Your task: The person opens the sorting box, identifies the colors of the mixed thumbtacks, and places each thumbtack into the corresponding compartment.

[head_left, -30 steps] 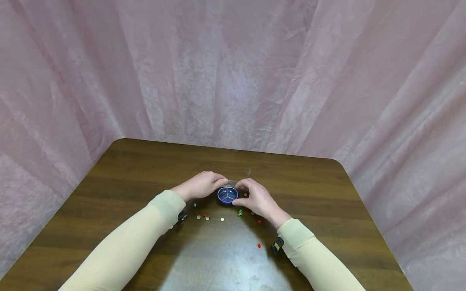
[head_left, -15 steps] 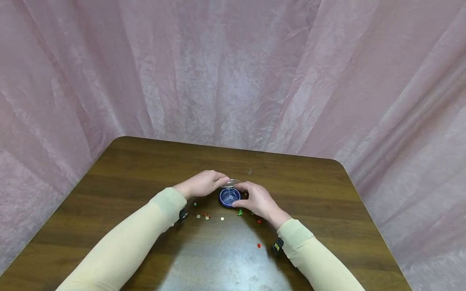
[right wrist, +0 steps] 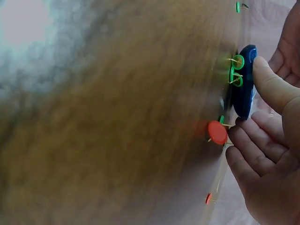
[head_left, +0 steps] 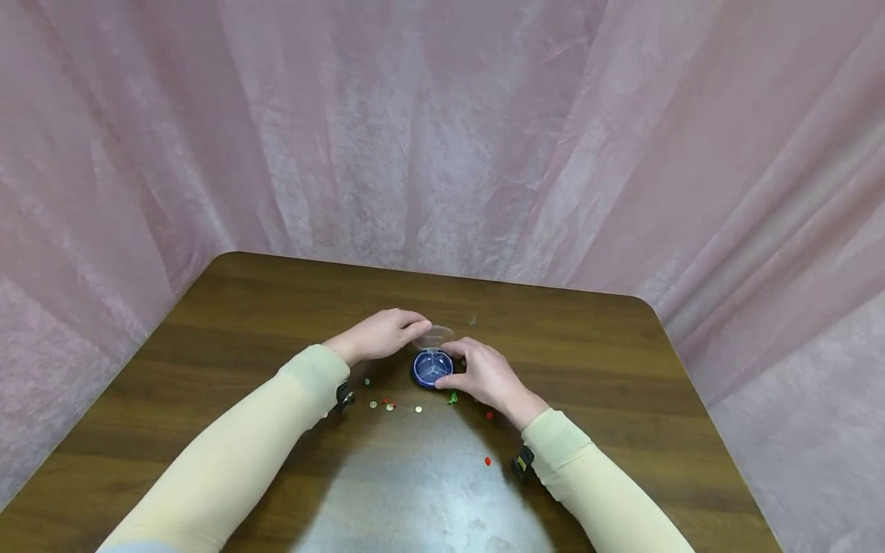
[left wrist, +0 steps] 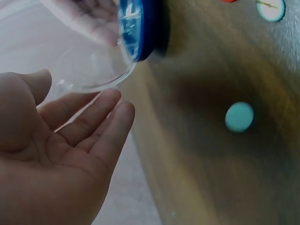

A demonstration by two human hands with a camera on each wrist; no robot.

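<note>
A round blue case [head_left: 430,376] with a three-part inside sits on the table, its clear hinged lid [head_left: 437,335] tipped up at the back. My right hand [head_left: 487,375] grips the case from the right, thumb on the near rim and fingers round the far side. At the lid's left edge, my left hand [head_left: 379,336] holds on between thumb and fingers; the left wrist view shows the lid [left wrist: 93,70] between them. Green thumbtacks [right wrist: 237,77] lie right beside the case in the right wrist view, and a red thumbtack [right wrist: 217,132] is near my right fingertips.
More thumbtacks are scattered on the near side: pale ones [head_left: 418,409], red ones [head_left: 487,461] and a teal one [left wrist: 239,116]. A pink curtain [head_left: 442,153] hangs behind the wooden table [head_left: 304,280].
The clear lid has swung up and back, away from the case, with my left hand moving along at its edge. My right hand keeps its grip on the case.
</note>
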